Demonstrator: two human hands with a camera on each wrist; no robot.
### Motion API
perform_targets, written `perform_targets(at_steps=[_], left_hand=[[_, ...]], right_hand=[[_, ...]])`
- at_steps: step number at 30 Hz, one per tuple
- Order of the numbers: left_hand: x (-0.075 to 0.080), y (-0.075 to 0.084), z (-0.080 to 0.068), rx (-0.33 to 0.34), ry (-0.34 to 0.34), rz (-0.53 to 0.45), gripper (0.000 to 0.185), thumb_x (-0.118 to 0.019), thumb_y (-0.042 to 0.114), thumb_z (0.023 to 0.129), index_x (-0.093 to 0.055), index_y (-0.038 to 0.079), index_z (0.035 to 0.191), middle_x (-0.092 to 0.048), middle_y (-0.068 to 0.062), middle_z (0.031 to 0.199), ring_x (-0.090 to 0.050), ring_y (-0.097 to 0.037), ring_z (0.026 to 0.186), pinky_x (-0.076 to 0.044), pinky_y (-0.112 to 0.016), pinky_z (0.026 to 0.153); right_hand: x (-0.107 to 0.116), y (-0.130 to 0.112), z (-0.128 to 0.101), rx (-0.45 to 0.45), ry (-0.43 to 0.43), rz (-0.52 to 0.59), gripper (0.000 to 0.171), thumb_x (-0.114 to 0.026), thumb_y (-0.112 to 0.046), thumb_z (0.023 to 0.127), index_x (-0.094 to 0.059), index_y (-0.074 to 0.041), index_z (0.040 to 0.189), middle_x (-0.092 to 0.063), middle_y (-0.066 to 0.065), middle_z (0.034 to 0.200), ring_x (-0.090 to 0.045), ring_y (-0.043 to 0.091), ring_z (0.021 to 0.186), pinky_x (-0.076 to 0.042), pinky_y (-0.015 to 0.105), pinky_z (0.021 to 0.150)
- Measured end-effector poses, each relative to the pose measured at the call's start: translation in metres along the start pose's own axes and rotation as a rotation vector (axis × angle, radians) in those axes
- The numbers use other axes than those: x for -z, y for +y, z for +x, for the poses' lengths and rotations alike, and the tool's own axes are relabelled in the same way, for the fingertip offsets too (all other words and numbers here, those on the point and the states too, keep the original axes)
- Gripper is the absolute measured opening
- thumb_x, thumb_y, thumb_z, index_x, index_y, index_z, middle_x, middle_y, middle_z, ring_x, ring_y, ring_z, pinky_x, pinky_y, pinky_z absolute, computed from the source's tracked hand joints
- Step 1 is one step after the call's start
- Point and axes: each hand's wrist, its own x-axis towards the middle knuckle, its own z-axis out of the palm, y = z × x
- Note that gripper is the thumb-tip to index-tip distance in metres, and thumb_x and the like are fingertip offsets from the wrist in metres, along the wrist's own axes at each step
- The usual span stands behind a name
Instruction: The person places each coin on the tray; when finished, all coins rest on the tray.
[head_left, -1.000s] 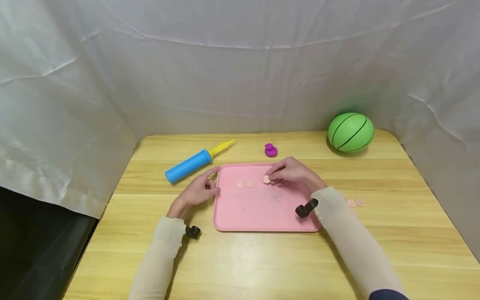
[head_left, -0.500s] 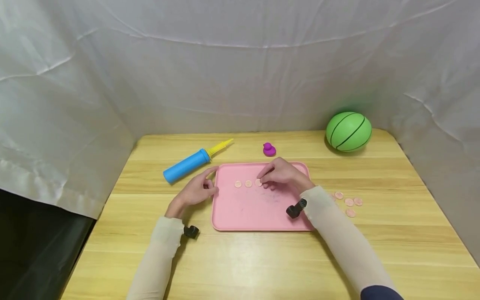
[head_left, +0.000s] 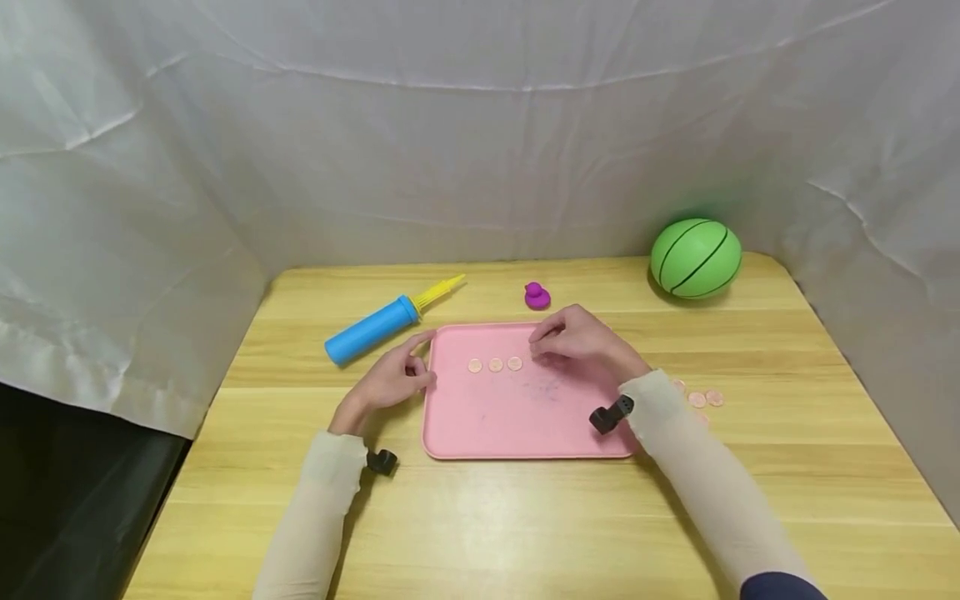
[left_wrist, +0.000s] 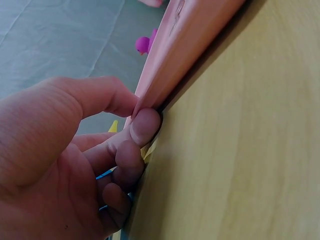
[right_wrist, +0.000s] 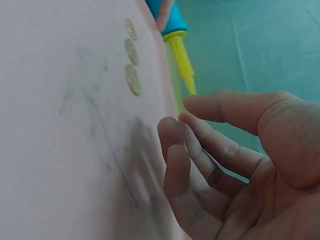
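Three small round coins (head_left: 495, 365) lie in a row on the pink tray (head_left: 517, 433), near its upper left part. My left hand (head_left: 393, 379) is at the tray's left edge; in the left wrist view, thumb and index finger (left_wrist: 145, 127) pinch the rim. Just right of the row, my right hand (head_left: 581, 342) hovers over the tray. Its fingers are loosely bent with nothing between them, as the right wrist view shows, and the row of coins (right_wrist: 132, 80) lies apart from the fingertips.
Several more coins (head_left: 697, 400) lie on the wooden table right of the tray, partly hidden by the right sleeve. Behind the tray are a blue hand pump (head_left: 372, 332) with a yellow nozzle, a purple rubber duck (head_left: 537, 296) and a green ball (head_left: 696, 258).
My right hand moved left, set a third coin down at the row's right end, let go and drew back right. My left hand stayed at the tray's edge.
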Motion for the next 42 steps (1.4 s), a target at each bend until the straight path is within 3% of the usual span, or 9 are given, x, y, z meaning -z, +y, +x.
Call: perform_targets(at_steps=[9, 18, 31, 42], left_hand=[[-0.001, -0.003, 0.000, -0.003, -0.004, 0.001, 0.078, -0.070, 0.005, 0.103, -0.032, 0.005, 0.171, -0.069, -0.006, 0.080, -0.059, -0.015, 0.075, -0.047, -0.027, 0.082], [-0.002, 0.000, 0.001, -0.004, 0.005, -0.022, 0.078, -0.071, 0.004, 0.102, -0.032, 0.003, 0.170, -0.065, -0.003, 0.080, -0.057, -0.014, 0.075, -0.047, -0.025, 0.079], [-0.001, 0.003, -0.001, 0.002, 0.006, -0.028, 0.078, -0.071, 0.004, 0.102, -0.033, 0.003, 0.170, -0.065, -0.004, 0.080, -0.057, -0.016, 0.075, -0.047, -0.026, 0.079], [0.001, 0.004, -0.001, 0.002, 0.008, -0.026, 0.078, -0.071, 0.004, 0.102, -0.033, 0.002, 0.170, -0.065, -0.003, 0.081, -0.057, -0.016, 0.076, -0.047, -0.026, 0.079]], right_hand=[[0.019, 0.021, -0.031, 0.058, 0.017, -0.022, 0.030, -0.077, -0.015, 0.100, -0.079, 0.004, 0.122, -0.081, 0.021, 0.106, -0.073, 0.023, 0.091, -0.062, 0.031, 0.077], [0.044, 0.036, -0.064, 0.002, 0.082, -0.088, 0.037, -0.077, -0.024, 0.101, -0.075, 0.003, 0.126, -0.077, 0.019, 0.108, -0.071, 0.022, 0.086, -0.060, 0.030, 0.070], [0.073, 0.055, -0.099, 0.018, 0.194, -0.194, 0.034, -0.074, -0.030, 0.103, -0.078, -0.003, 0.123, -0.077, 0.010, 0.107, -0.066, 0.014, 0.093, -0.053, 0.023, 0.078], [0.084, 0.081, -0.117, 0.076, 0.198, -0.223, 0.025, -0.074, -0.006, 0.100, -0.073, 0.006, 0.122, -0.077, 0.014, 0.105, -0.068, 0.015, 0.089, -0.056, 0.021, 0.076]])
